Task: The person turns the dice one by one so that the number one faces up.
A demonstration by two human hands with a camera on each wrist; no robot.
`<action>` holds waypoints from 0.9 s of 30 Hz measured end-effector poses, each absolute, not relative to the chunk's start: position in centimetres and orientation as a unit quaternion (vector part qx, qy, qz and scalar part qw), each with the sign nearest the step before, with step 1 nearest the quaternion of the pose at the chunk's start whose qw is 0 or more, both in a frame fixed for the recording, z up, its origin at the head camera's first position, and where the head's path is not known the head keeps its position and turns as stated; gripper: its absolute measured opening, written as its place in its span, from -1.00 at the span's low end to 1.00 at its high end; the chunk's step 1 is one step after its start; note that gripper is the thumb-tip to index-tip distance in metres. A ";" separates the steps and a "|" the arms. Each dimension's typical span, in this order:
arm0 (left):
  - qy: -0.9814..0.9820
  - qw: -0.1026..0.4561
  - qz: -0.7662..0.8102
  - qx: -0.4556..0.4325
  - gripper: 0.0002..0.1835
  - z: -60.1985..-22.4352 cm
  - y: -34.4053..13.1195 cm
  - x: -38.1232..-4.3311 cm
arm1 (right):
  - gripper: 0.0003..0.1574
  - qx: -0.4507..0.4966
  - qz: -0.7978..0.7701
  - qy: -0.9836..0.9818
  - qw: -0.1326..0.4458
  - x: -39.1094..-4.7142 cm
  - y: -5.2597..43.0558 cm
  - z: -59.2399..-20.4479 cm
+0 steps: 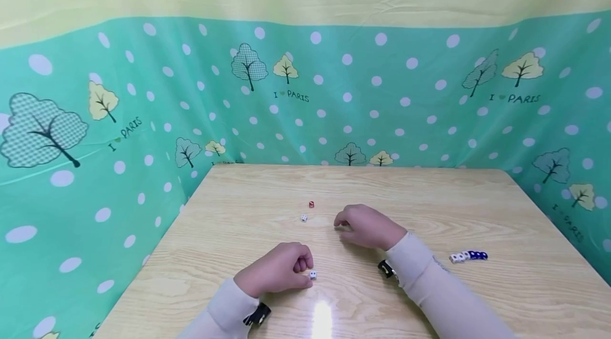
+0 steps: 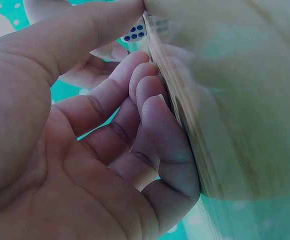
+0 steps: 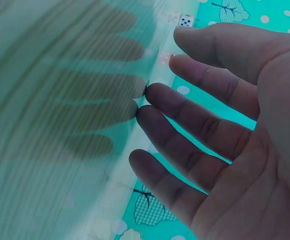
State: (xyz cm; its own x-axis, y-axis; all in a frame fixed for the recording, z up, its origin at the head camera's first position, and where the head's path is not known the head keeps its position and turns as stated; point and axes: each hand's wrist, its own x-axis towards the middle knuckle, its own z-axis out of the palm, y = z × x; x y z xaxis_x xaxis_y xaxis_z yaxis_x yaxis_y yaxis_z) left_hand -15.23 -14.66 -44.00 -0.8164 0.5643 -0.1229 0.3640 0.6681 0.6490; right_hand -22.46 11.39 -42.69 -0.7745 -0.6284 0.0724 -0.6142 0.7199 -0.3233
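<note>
My left hand (image 1: 281, 267) rests low at the table's front middle, thumb and bent index finger either side of a small white die (image 1: 313, 274). In the left wrist view the white die (image 2: 134, 33), with dark blue pips, shows just past the thumb, with a gap to the index fingertip. Farther back and to the right, my right hand (image 1: 367, 226) hovers low with nothing in its fingers. Its spread fingers (image 3: 177, 132) reach the table surface in the right wrist view. Left of it lie another white die (image 1: 304, 218) and a red die (image 1: 311, 204).
A row of several white and blue dice (image 1: 469, 256) lies on the right side of the wooden table (image 1: 238, 196). A green dotted cloth (image 1: 329, 84) with printed trees hangs behind and beside it. Black wrist straps (image 1: 256, 314) sit at both sleeves.
</note>
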 end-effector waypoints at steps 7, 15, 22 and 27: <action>0.898 0.159 0.317 0.262 -0.74 -44.0 -14.7 -15.3 | -0.68 -0.341 -0.165 0.926 0.014 -23.1 9.6 -43.0; 0.897 0.157 0.319 0.264 -0.74 -44.2 -14.8 -15.5 | -0.67 -0.312 -0.165 0.935 -0.008 -23.9 7.6 -43.5; 0.896 0.154 0.318 0.268 -0.74 -44.3 -14.8 -15.5 | -0.68 -0.306 -0.148 0.940 -0.027 -24.6 5.8 -43.8; 0.895 0.147 0.319 0.275 -0.73 -44.2 -14.8 -15.4 | -0.80 -0.294 -0.131 0.946 -0.046 -24.8 4.2 -44.0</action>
